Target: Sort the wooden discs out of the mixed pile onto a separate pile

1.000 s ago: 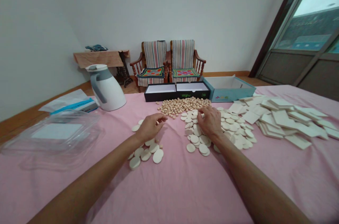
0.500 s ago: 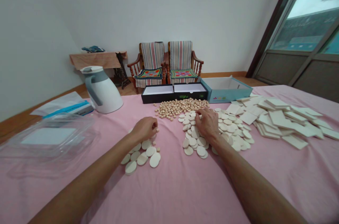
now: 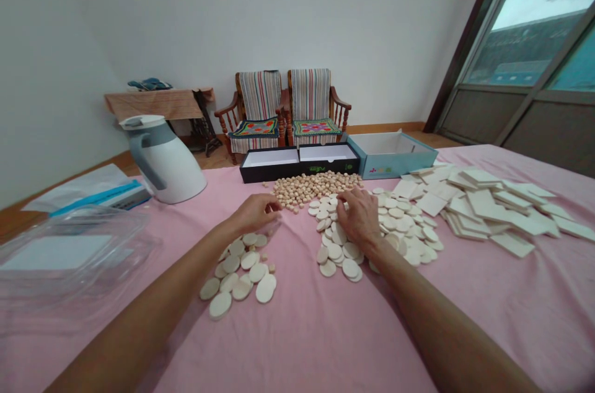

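Observation:
My left hand (image 3: 256,212) hovers above the pink cloth, just left of a heap of small wooden beads (image 3: 310,189). Its thumb and index finger are slightly apart, with nothing visible between them. Below that wrist lie several pale round wooden discs (image 3: 242,286) in a loose group, with a few beads beside them. My right hand (image 3: 361,214) is down on a larger pile of similar discs (image 3: 406,225), fingers curled and bent together; what they hold, if anything, is hidden.
Square wooden tiles (image 3: 493,210) are heaped at the right. Behind the beads stand a black two-part tray (image 3: 274,172) and a light-blue box (image 3: 395,167). At left are a white-grey jug (image 3: 176,170), a blue-edged packet (image 3: 105,198) and a clear plastic container (image 3: 74,256).
My left hand has moved up and away from the small disc group toward the beads, its fingers loosening. My right hand stays at the large disc pile. The view has shifted slightly.

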A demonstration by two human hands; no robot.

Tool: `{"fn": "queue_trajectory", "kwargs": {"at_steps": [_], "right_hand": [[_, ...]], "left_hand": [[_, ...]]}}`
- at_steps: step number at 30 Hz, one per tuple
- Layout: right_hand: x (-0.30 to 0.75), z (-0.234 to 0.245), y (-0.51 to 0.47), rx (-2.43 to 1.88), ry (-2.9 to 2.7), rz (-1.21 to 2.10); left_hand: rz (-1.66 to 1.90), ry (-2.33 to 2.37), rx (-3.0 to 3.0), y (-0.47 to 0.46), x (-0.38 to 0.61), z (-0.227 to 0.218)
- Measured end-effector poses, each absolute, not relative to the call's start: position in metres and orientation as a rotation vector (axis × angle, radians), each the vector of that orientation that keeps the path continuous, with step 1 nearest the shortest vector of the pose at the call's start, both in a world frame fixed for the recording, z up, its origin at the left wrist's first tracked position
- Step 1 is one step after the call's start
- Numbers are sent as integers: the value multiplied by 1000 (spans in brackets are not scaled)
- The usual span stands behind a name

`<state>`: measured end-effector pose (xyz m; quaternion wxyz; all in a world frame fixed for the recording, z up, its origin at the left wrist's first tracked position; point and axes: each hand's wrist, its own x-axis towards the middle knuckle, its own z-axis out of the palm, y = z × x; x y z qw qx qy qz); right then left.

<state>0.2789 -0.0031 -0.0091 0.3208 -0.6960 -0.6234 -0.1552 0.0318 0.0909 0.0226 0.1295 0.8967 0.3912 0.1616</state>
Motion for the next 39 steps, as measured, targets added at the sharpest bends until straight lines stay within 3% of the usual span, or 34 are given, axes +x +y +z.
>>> {"fn": "queue_trajectory", "kwargs": {"at_steps": [7, 16, 26, 34, 39], "right_hand": [[274, -7, -5, -1829, -1671, -375], [277, -6, -5, -1791, -1658, -402], [297, -9, 1, -1825, -1535, -468], [309, -13, 4, -1844, -1467, -474], [307, -12, 4, -1839, -1485, -504]], "left_hand": [[214, 976, 2719, 60, 14, 17], [617, 1359, 2691, 99, 32, 33], [236, 1477, 2650, 91, 6, 11], [400, 1309, 2663, 57, 40, 21], [746, 972, 2472, 39, 58, 32]]}}
